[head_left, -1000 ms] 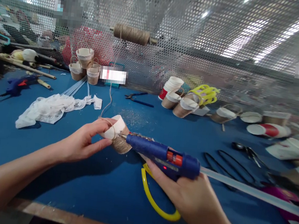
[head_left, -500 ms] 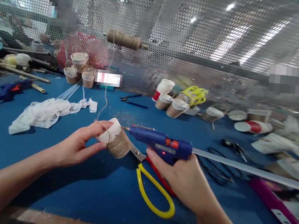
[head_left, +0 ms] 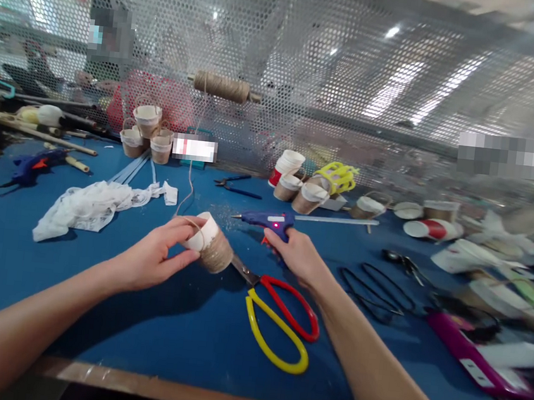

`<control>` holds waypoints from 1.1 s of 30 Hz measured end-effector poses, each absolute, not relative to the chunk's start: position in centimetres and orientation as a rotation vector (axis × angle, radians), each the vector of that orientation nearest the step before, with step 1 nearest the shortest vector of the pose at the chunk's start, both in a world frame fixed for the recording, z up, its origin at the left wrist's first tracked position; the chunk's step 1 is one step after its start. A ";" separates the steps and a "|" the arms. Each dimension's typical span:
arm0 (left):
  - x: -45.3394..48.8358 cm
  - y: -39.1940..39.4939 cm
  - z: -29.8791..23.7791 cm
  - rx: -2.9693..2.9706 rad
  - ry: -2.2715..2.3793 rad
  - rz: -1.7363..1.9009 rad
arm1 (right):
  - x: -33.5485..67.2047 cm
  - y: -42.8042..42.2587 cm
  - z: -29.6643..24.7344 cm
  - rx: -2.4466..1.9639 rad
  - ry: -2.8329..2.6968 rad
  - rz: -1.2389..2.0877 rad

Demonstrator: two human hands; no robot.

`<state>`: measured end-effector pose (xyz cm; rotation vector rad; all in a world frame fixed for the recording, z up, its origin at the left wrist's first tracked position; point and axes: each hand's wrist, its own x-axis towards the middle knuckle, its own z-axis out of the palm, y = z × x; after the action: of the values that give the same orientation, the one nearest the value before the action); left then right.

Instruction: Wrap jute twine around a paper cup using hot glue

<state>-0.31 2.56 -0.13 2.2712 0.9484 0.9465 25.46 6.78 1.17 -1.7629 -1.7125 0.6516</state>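
My left hand (head_left: 159, 255) is closed on a paper cup (head_left: 216, 250), pinching its white rim between thumb and fingers. Twine wraps the lower part of the cup, which tilts with its base to the lower right. A loose strand of twine (head_left: 191, 182) runs from the cup up to a spool (head_left: 221, 86) on the mesh. My right hand (head_left: 300, 251) grips a blue glue gun (head_left: 267, 220), its nozzle pointing left and apart from the cup. A clear glue stick (head_left: 336, 220) juts from its back. Scissors with red and yellow handles (head_left: 274, 353) lie below, the blades partly behind the cup.
A metal mesh (head_left: 273, 48) stands behind the blue table (head_left: 176, 337). Twine-wrapped cups (head_left: 147, 122) and white lace (head_left: 89, 207) are at left, with another glue gun (head_left: 32, 166). Pliers (head_left: 237, 187) lie in the middle. A black cable (head_left: 376, 294) and a purple power strip (head_left: 465, 351) sit right.
My right hand has drawn the glue gun back and up from the cup, toward the far side of the table. The red scissor handle now shows fully. My left hand keeps hold of the cup.
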 end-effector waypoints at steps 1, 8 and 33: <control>-0.3 2.6 -0.1 2.293 0.939 0.949 | 25.4 7.2 0.9 -1.797 -1.730 0.639; -0.1 2.7 -0.3 2.468 0.892 0.964 | 24.5 9.6 -0.3 -2.018 -1.804 0.384; -0.4 1.7 1.0 2.026 0.766 0.899 | 18.7 3.3 4.8 -0.998 -1.556 1.093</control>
<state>-0.37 1.68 1.03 2.0256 0.7655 0.8988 18.74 3.28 4.81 -0.9979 -1.5563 1.0931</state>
